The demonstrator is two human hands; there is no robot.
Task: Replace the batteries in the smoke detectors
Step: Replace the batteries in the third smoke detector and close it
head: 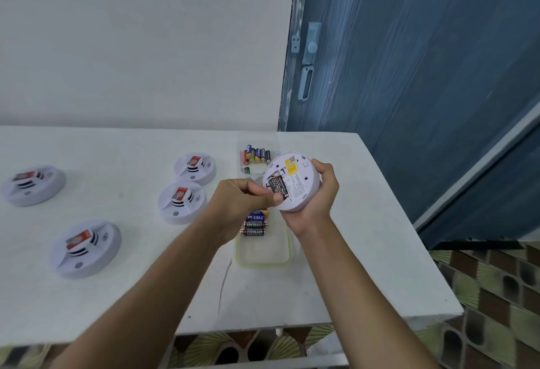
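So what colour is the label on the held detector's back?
Yellow label, on the white smoke detector; head view.

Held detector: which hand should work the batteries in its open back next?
Left. The left hand already has its fingertips at the batteries in the smoke detector, while the right hand cradles the housing from below and is fully occupied steadying it.

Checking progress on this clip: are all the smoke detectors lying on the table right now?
No: four detectors lie on the table, but a fifth is held up in the right hand, back side showing.
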